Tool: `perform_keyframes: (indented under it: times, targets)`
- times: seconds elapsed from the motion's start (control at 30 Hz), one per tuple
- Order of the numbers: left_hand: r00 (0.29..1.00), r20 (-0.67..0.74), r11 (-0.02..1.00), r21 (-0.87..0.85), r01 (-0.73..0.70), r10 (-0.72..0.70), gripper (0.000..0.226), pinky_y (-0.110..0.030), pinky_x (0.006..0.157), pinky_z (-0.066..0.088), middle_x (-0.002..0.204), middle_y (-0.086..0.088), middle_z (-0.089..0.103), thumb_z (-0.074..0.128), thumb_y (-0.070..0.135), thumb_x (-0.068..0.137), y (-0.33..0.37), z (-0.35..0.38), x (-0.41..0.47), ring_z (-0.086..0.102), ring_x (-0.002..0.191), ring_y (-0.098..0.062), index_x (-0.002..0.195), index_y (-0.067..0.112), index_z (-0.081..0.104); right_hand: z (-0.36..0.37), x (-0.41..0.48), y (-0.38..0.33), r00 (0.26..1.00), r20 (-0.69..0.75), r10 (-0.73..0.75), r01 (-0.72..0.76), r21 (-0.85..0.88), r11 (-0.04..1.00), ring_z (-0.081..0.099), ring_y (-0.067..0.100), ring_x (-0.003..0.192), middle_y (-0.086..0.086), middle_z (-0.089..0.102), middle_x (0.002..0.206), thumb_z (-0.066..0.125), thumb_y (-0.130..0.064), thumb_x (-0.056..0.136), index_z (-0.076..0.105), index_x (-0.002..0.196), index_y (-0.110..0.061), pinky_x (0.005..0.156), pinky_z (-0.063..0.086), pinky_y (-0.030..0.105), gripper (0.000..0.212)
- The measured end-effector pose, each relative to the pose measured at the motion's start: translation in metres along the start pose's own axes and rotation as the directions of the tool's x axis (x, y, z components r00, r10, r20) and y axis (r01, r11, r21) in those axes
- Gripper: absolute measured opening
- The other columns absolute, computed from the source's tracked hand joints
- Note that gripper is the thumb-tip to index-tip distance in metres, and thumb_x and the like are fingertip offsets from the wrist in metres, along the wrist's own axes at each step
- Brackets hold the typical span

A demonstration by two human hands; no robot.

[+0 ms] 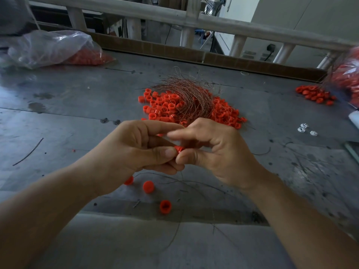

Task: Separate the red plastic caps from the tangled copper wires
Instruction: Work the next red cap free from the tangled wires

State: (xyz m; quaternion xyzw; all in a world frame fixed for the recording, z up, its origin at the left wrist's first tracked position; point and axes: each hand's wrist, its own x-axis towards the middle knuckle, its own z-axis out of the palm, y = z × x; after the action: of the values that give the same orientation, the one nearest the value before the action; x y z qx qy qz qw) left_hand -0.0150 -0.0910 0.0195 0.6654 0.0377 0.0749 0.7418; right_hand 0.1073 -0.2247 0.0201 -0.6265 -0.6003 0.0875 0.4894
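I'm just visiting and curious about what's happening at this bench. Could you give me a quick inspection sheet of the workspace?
Surface: grey table, scuffed and stained.
Job's things: pile of red caps under tangled copper wires; three loose caps below the hands; smaller cap heap far right.
Clutter: left plastic bag and right plastic bag, both holding red caps; white pieces; stray wire.
Fingers: left hand and right hand both pinch a single red cap.
Cables: dark cord beyond the rail.
Surroundings: pale railing; cardboard strip.
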Motion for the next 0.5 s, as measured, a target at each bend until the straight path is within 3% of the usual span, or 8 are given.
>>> perform_keyframes:
  times: [0.13,0.23,0.3,0.4,0.5]
  targets:
    - [1.000,-0.005,0.999,-0.029,0.026,-0.026,0.040,-0.023,0.060,0.055,0.080,-0.017,0.071,0.073,0.019,0.066,-0.0019,-0.0005,0.0004,0.071,0.072,-0.026,0.105,0.019,0.067,-0.0002,0.0010,-0.0024,0.996,0.091,-0.012,0.021,-0.096,0.995,0.049,-0.003,0.079,-0.010,0.050,0.083,0.064,-0.027,0.080,0.068,0.094,-0.009,0.076,0.041,0.013,0.023]
    - [0.998,0.055,0.997,-0.072,-0.003,0.007,0.054,-0.024,0.065,0.056,0.087,-0.015,0.072,0.078,0.035,0.066,-0.0007,0.0015,-0.0001,0.071,0.080,-0.027,0.116,0.020,0.063,0.0034,0.0014,-0.0048,0.998,0.060,-0.034,0.043,-0.162,0.986,0.045,-0.003,0.075,-0.014,0.043,0.083,0.046,-0.040,0.083,0.064,0.089,-0.001,0.073,0.039,0.012,0.043]
    - [0.998,0.033,0.998,0.031,-0.054,0.053,0.068,-0.024,0.066,0.055,0.088,-0.011,0.073,0.081,0.046,0.058,-0.0032,0.0041,-0.0008,0.071,0.080,-0.026,0.120,0.030,0.057,0.0050,0.0000,-0.0040,0.997,0.079,-0.017,0.033,-0.207,0.978,0.043,-0.003,0.074,-0.015,0.039,0.083,0.050,-0.033,0.090,0.062,0.089,0.000,0.069,0.039,0.011,0.035]
    - [0.996,-0.003,0.987,0.130,-0.090,0.091,0.064,-0.022,0.064,0.055,0.081,-0.006,0.073,0.080,0.056,0.050,-0.0080,0.0078,-0.0006,0.070,0.072,-0.020,0.110,0.051,0.058,0.0055,-0.0033,-0.0019,0.993,0.117,0.015,0.012,-0.225,0.974,0.043,-0.001,0.074,-0.015,0.039,0.082,0.057,-0.010,0.084,0.060,0.088,0.000,0.067,0.040,0.012,0.012]
    - [0.994,0.006,0.985,0.129,-0.111,0.111,0.069,-0.021,0.063,0.054,0.078,-0.006,0.072,0.078,0.054,0.056,-0.0075,0.0094,-0.0025,0.070,0.070,-0.017,0.118,0.044,0.050,0.0058,-0.0043,-0.0046,0.992,0.122,0.019,0.007,-0.205,0.979,0.044,-0.001,0.072,-0.015,0.041,0.081,0.059,-0.004,0.082,0.061,0.085,-0.001,0.067,0.039,0.009,0.005]
